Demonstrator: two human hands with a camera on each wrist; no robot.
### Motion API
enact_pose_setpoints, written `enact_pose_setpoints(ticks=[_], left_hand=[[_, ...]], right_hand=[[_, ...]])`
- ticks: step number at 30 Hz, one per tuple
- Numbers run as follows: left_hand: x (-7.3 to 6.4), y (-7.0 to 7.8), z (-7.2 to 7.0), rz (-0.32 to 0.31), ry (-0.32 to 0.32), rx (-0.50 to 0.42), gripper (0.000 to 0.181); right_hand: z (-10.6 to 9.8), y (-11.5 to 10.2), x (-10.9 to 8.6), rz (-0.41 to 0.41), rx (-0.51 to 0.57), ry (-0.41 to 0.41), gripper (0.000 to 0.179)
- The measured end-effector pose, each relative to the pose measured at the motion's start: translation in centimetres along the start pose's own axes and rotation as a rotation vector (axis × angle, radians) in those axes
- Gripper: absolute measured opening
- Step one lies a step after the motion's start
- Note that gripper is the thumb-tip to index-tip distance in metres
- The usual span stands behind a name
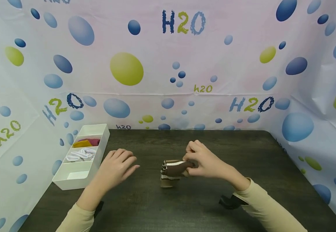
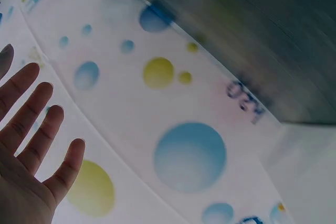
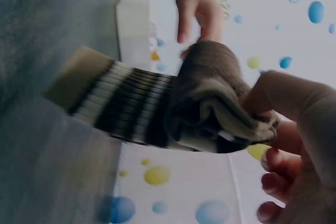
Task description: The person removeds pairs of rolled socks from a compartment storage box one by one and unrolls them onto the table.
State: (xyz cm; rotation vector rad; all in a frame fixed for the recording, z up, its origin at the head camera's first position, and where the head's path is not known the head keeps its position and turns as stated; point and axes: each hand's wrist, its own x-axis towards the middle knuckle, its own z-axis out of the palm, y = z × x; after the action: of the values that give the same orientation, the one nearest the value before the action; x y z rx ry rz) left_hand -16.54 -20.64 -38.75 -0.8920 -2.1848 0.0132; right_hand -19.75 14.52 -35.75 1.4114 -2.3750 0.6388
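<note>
My right hand (image 1: 204, 161) pinches a brown sock (image 1: 175, 169) with cream and dark stripes, held up over the dark table. In the right wrist view the sock (image 3: 131, 103) is partly rolled at the end between thumb and fingers, while its ribbed striped cuff hangs out flat. Whether it is one sock or a pair I cannot tell. My left hand (image 1: 115, 167) hovers to the left of the sock, beside the white box. Its fingers (image 2: 44, 137) are spread and relaxed in the left wrist view, and it touches nothing.
The white divided box (image 1: 72, 186) stands at the left table edge. One compartment holds mustard (image 1: 82, 144) and burgundy (image 1: 94, 141) cloth items, another a white bundle (image 1: 82, 154). A patterned sheet (image 1: 168, 64) rises behind the dark table (image 1: 144, 206).
</note>
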Motion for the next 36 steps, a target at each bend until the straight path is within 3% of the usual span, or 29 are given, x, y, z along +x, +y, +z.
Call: enact_pose_setpoints(ticks=[7, 18, 29, 36], left_hand=[[1.9, 2.2, 1.6, 0.038, -0.020, -0.044, 0.023], [3.9, 5.0, 4.5, 0.105, 0.006, -0.127, 0.022], [6.0, 7.5, 6.3, 0.149, -0.052, -0.153, 0.019], [6.7, 9.0, 7.2, 0.170, -0.160, -0.136, 0.028]], right_hand=[[-1.8, 1.7, -2.1, 0.068, 0.120, -0.107, 0.020], [0.5, 5.7, -3.5, 0.260, 0.202, -0.122, 0.013], [3.0, 8.5, -4.0, 0.352, 0.242, -0.102, 0.015], [4.3, 9.8, -4.4, 0.395, 0.241, -0.086, 0.015]])
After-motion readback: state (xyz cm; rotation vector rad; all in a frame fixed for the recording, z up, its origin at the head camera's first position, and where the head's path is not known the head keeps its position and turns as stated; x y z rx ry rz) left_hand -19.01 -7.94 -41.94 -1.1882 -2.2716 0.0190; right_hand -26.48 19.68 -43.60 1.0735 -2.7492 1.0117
